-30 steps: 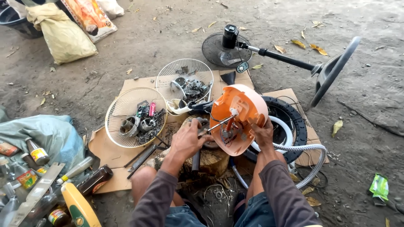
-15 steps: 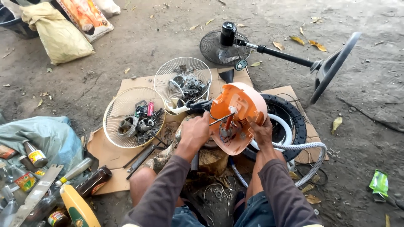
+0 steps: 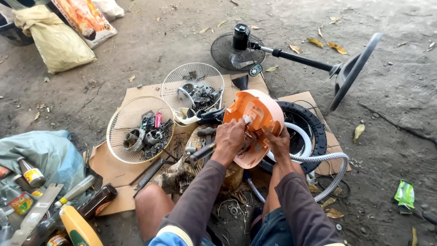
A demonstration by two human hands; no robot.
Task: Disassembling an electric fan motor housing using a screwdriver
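1. Knee [image 3: 152,205] and both sleeves at the lower edge; bottles [image 3: 93,200] and cans lie at lower left beside a grey-green bag [image 3: 43,152].
2. Left hand [image 3: 230,136] closed over the near rim of the orange housing [image 3: 255,123], fingers curled onto its inner face; a dark tool handle [image 3: 202,152] lies just below the wrist, and whether the hand grips it cannot be told.
3. Right hand [image 3: 278,143] closed on the housing's lower right edge, fingers inside the shell, thumb on the rim.
4. Housing held tilted, open side toward the person, above a wood block [image 3: 180,175] and in front of a black tyre [image 3: 309,127]; a white ring [image 3: 304,136] sits within the tyre; a ribbed hose [image 3: 330,159] loops at the right.
5. Cardboard [image 3: 114,166] on the dirt floor bears two wire fan guards; the near guard [image 3: 136,130] and the far guard [image 3: 193,86] each hold small metal parts.
6. Beyond, a stand fan [image 3: 291,57] lies on its side, round base [image 3: 355,70] to the right; a tan sack [image 3: 54,38] rests at upper left.
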